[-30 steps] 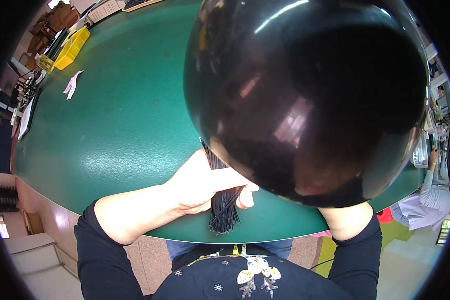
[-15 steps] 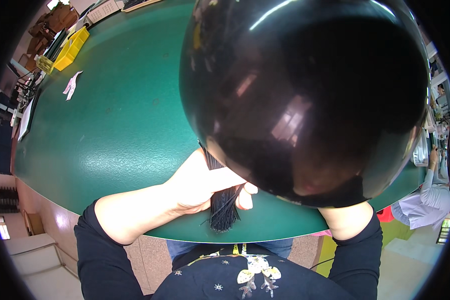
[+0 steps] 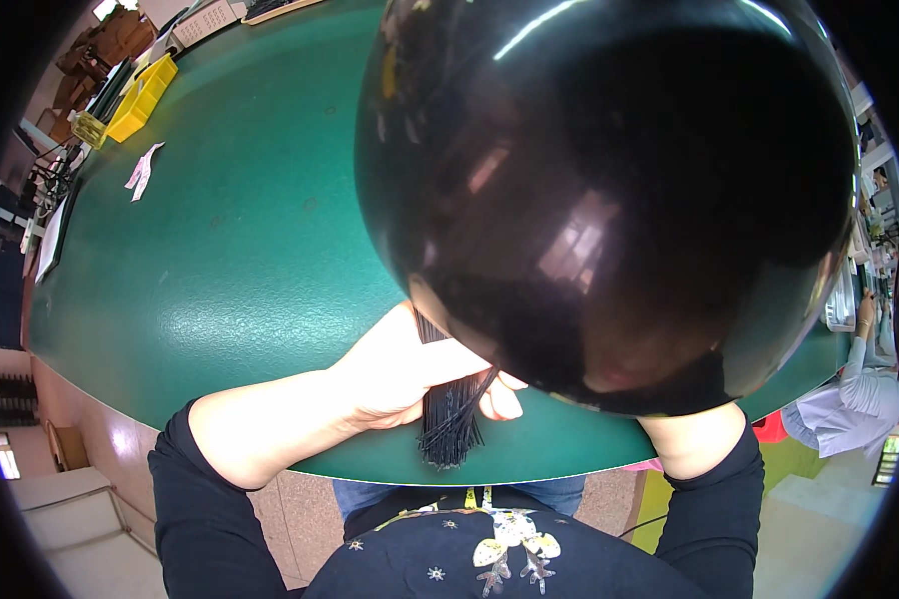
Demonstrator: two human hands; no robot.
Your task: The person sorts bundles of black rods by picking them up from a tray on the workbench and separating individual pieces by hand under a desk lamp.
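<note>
A bundle of thin black strands (image 3: 450, 424) is gripped by my left hand (image 3: 395, 369) near the table's front edge. Its loose ends fan out below the hand, while its upper part runs behind a large glossy black ball-shaped object (image 3: 609, 200). I cannot tell whether the strands are wires or cable ties. Fingertips (image 3: 504, 399) show just right of the bundle; whose hand they belong to is unclear. The round object covers the middle and right of the view and hides my right hand, leaving only the right forearm (image 3: 691, 439) visible.
The green table (image 3: 220, 240) carries a pinkish paper strip (image 3: 144, 172), with a yellow bin (image 3: 143, 97) at the far left. Cables (image 3: 55, 180) and a white sheet (image 3: 50, 240) lie along the left edge. Another person (image 3: 854, 399) works at the right.
The bundle and its strand ends have shifted slightly right and down. The fingertips beside it have moved a little right. The dark round object has edged slightly left over the bundle's top.
</note>
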